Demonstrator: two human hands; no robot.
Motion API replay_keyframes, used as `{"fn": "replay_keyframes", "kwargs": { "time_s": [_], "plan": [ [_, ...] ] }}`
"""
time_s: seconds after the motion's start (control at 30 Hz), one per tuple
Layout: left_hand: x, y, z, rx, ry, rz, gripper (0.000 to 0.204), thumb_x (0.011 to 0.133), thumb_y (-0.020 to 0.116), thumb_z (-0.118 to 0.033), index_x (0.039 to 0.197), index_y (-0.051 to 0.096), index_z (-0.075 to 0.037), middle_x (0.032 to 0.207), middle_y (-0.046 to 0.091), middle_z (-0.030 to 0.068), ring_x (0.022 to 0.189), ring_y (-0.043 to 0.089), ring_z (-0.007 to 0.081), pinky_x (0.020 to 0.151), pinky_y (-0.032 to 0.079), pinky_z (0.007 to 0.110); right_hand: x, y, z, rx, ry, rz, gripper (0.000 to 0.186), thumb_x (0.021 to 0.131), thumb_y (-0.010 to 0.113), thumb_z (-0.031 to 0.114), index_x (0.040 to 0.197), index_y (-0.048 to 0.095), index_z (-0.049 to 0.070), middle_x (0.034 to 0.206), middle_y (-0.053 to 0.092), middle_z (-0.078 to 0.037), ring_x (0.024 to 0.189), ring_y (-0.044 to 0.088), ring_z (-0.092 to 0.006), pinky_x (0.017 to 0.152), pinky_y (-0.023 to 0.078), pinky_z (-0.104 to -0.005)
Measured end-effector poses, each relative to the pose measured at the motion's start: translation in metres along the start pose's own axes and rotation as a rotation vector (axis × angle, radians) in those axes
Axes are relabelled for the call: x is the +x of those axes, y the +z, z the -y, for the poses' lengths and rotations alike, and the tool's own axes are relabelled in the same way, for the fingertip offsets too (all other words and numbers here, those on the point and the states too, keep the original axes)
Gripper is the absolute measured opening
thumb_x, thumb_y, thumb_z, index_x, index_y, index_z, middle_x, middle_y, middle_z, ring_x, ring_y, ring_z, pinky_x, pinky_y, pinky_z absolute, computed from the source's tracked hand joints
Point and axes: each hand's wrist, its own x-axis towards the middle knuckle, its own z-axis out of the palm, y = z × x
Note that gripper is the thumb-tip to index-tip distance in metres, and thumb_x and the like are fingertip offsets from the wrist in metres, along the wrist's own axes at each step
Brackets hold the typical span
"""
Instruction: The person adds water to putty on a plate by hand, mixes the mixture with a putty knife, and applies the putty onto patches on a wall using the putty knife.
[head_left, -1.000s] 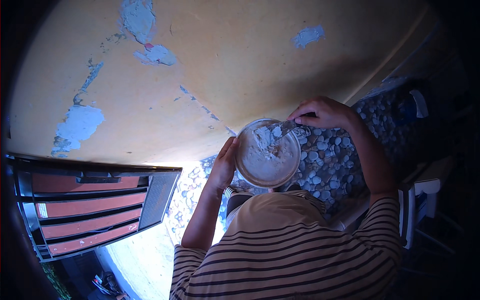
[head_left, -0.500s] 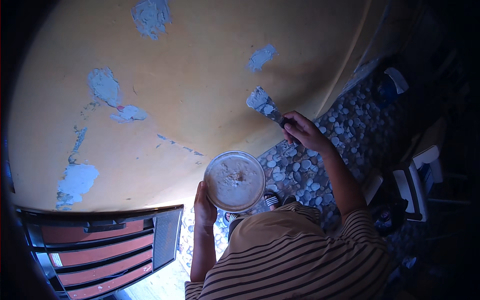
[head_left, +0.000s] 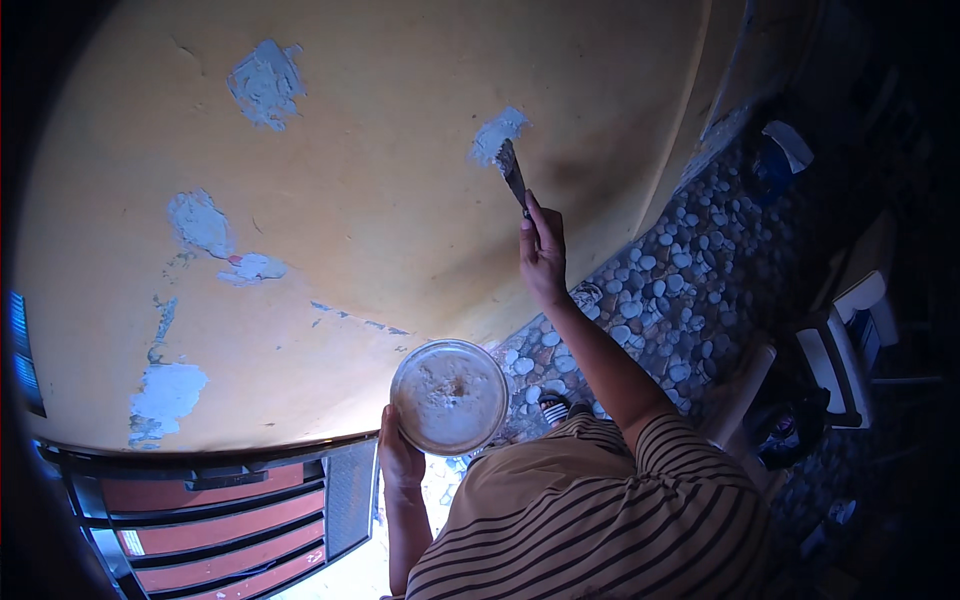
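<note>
My right hand (head_left: 543, 250) is closed round the handle of a putty knife (head_left: 512, 178). Its blade, smeared with pale filler, meets or nearly meets the lower edge of a filler patch (head_left: 498, 132) on the yellow wall (head_left: 370, 180). My left hand (head_left: 402, 455) grips the rim of a round, shallow metal pan (head_left: 448, 400) at its left side, with the fingers partly hidden beneath. Whitish residue and a small lump lie in the pan. More filler patches mark the wall to the left, among them a large upper one (head_left: 266, 85) and a lower one (head_left: 168, 398).
A red and black slatted gate (head_left: 230, 520) stands at the lower left. Pebble-patterned flooring (head_left: 650, 310) runs along the wall's foot. At the right are a white plastic chair (head_left: 835, 370), a dark bag (head_left: 790, 430) and a blue container (head_left: 772, 170) with a pale piece on it.
My right hand has moved left and up the wall, turning the putty knife from clear of the wall toward the filler patch. The pan has shifted slightly left and down in view.
</note>
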Motion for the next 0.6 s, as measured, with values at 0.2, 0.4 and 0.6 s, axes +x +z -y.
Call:
{"fn": "replay_keyframes", "kwargs": {
  "time_s": [0.2,0.4,0.6],
  "plan": [
    [-0.013,-0.011,0.0,0.003,0.015,-0.034,0.039,0.106,0.04,-0.026,0.131,0.049,0.003,0.131,0.056,0.0156,0.125,0.052,0.0233,0.109,0.039,0.037,0.016,0.018,-0.019,-0.057,-0.113,-0.102,0.045,0.098,0.055,0.006,0.143,0.052,0.012,0.105,0.057,-0.009,0.1,0.051,-0.0241,0.09,0.045,-0.0341],
    [-0.021,-0.015,-0.002,0.001,0.013,-0.052,0.039,0.106,0.04,-0.025,0.132,0.049,0.003,0.132,0.056,0.0156,0.124,0.052,0.0233,0.109,0.038,0.037,0.023,0.033,-0.037,-0.038,-0.103,-0.127,0.046,0.096,0.058,0.002,0.141,0.055,0.013,0.105,0.057,-0.008,0.102,0.052,-0.0237,0.091,0.045,-0.0346],
    [-0.029,-0.013,-0.005,0.13,0.049,-0.045,0.041,0.106,0.04,-0.026,0.135,0.048,0.002,0.134,0.055,0.0158,0.126,0.051,0.0235,0.11,0.037,0.037,0.027,0.04,-0.048,-0.07,-0.122,-0.135,0.045,0.096,0.059,0.002,0.139,0.056,0.012,0.11,0.058,-0.009,0.1,0.054,-0.0239,0.088,0.048,-0.0339]
  ]
}}
